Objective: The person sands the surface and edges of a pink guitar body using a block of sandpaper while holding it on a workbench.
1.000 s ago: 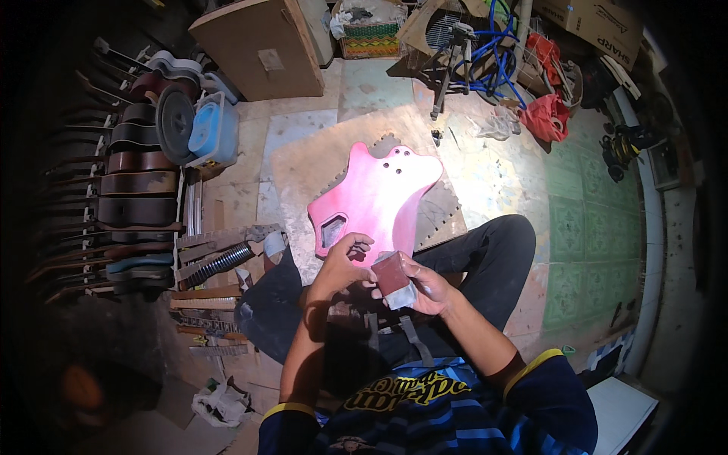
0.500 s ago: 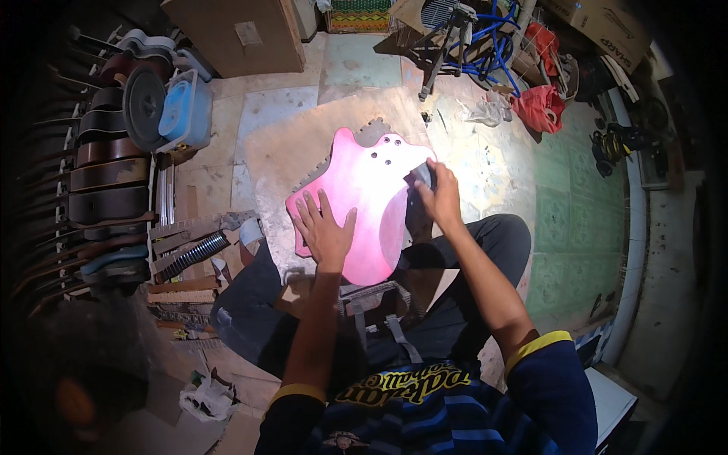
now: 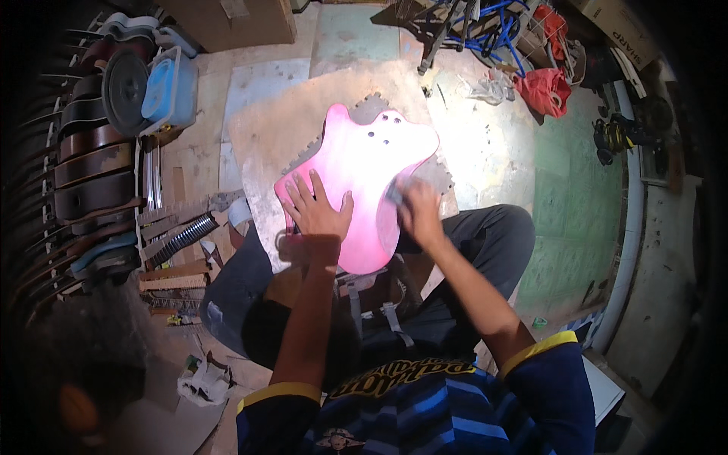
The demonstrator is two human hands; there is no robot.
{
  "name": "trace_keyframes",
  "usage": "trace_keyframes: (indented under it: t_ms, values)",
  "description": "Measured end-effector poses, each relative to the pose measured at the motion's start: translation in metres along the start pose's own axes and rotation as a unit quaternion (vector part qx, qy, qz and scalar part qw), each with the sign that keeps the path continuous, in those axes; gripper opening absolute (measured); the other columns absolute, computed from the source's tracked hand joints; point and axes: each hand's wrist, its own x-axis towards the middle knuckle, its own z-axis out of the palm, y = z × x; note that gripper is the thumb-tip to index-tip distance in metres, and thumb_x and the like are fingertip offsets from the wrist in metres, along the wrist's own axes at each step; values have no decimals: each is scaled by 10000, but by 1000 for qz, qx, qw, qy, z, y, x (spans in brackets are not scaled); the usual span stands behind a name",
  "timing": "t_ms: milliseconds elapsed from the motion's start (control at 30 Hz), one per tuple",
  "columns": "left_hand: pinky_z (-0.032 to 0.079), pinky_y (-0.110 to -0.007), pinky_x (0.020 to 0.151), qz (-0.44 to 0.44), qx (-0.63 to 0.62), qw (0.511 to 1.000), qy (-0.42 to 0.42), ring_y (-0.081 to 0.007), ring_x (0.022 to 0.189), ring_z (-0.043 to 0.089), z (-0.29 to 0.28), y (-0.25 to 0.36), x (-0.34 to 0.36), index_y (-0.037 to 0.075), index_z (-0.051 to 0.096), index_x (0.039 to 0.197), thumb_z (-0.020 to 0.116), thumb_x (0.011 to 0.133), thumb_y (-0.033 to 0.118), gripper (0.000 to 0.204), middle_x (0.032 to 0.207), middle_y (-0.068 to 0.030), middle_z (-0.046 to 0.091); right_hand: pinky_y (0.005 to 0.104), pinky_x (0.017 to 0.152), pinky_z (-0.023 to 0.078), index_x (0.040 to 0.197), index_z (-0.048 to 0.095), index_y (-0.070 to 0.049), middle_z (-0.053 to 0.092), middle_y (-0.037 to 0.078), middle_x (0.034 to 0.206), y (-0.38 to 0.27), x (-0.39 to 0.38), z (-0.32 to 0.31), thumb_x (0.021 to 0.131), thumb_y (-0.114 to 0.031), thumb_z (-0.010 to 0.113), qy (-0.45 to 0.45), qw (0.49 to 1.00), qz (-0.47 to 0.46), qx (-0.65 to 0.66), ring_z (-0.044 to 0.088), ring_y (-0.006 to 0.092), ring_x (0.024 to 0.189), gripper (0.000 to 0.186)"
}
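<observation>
A pink electric guitar body point(image 3: 365, 212) with several dark screw holes near its far end lies face up in front of me, partly washed out by bright light. My left hand point(image 3: 318, 214) rests flat on its left side with the fingers spread. At the right edge, by the curved bevel, my right hand point(image 3: 421, 212) has its fingers closed on a small dark grey piece that looks like sandpaper point(image 3: 394, 191). The right hand is slightly smeared by motion. Beneath the body are a grey toothed foam mat point(image 3: 371, 105) and a brown board point(image 3: 258, 136).
Several guitars point(image 3: 98, 171) stand in a row at the left, beside a clear bin point(image 3: 182, 106) with a blue container. Hand saws point(image 3: 176, 282) lie near my left knee. Blue tubing point(image 3: 504, 38) and a red bag point(image 3: 544, 92) are at the far right.
My right hand has moved nearer and left along the body's right edge, from the upper curve to the bevel. The left hand stays flat on the body. The whole view has shifted slightly.
</observation>
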Motion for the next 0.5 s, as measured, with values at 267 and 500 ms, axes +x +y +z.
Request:
trace_keyframes:
  t_ms: [267, 500]
  values:
    - [132, -691, 1242, 20, 7, 1000, 7, -530, 1561, 193, -6, -2, 2, 26, 354, 1626, 651, 916, 563, 938, 1654, -340, 292, 525, 1045, 418, 1362, 663, -175, 622, 162, 1358, -32, -35, -23, 834, -60, 797, -94, 995, -5, 41, 566, 393, 1258, 557]
    - [134, -703, 1235, 27, -8, 1000, -9, -540, 1556, 195, -9, -5, 0, 7, 347, 1623, 655, 917, 561, 948, 1658, -348, 276, 521, 1068, 463, 1296, 685, -100, 616, 209, 1329, -28, -32, -9, 845, -28, 771, -73, 994, -24, 84, 568, 431, 1247, 465]
